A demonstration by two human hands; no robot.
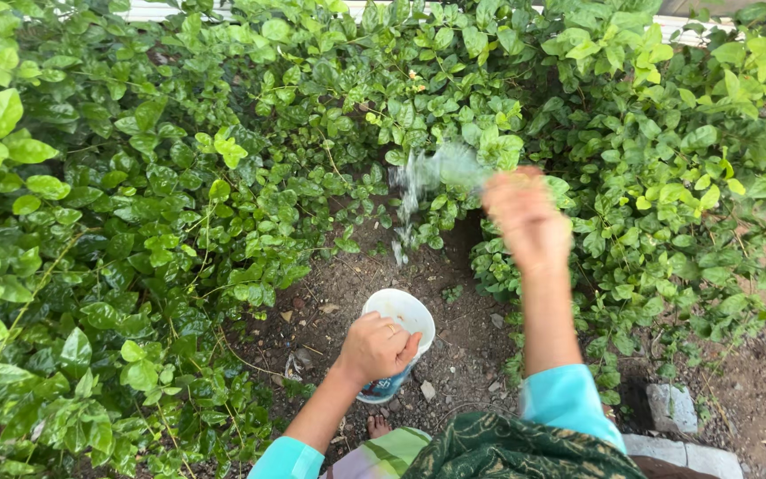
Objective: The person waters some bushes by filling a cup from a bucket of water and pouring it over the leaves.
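My left hand (376,346) grips the rim of a small white tub (401,312) held low over bare soil, its thumb hooked over the edge. My right hand (525,217) is raised and blurred in front of the bushes, with a spray of water (427,177) flying off it toward the green leaves (454,115). I cannot see anything held in that hand. Both arms wear turquoise sleeves.
Dense green shrubs (135,222) surround a patch of dark soil (339,293) scattered with small stones. Grey paving blocks (671,408) lie at the lower right. My foot (379,427) shows below the tub, beside green patterned cloth (498,448).
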